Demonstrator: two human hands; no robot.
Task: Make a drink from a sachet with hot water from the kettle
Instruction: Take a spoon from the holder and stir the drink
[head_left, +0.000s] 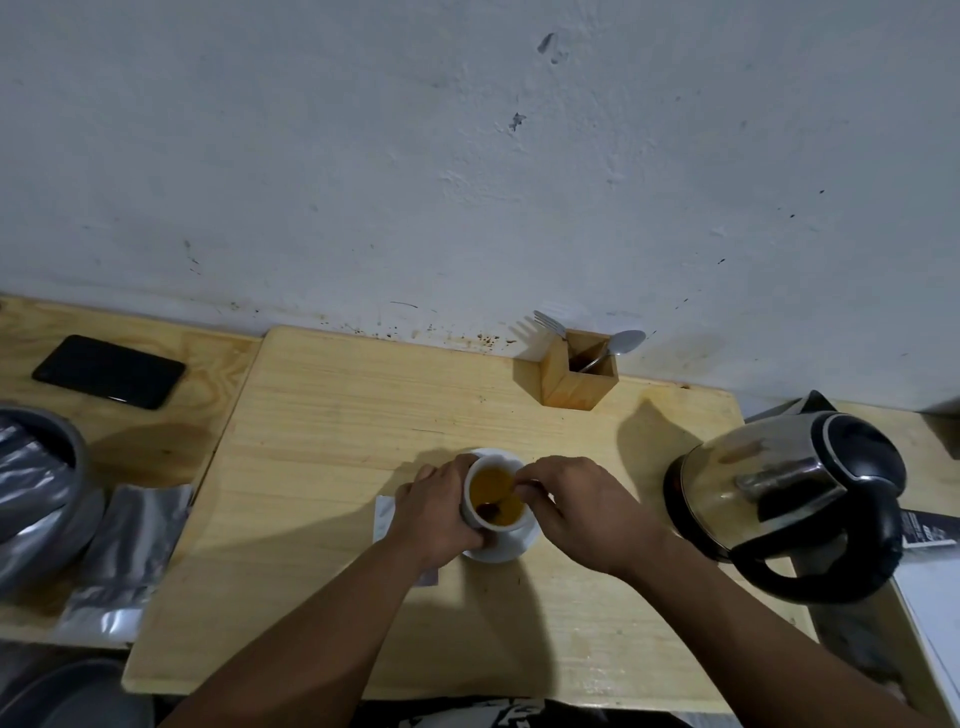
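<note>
A white cup (474, 512) holding orange-brown liquid stands on a white saucer (511, 546) in the middle of the wooden table (332, 426). My left hand (434, 512) wraps around the cup's left side. My right hand (576, 512) pinches a spoon (496, 506) whose bowl is dipped in the drink. A torn sachet (384, 514) lies flat on the table, mostly hidden under my left hand. The steel kettle (779, 493) with a black handle stands to the right of the cup.
A wooden cutlery holder (563, 387) with a fork and a spoon stands against the wall. A black phone (109, 371), a grey bowl of silver packets (36, 488) and a silver pouch (130, 551) lie on the left.
</note>
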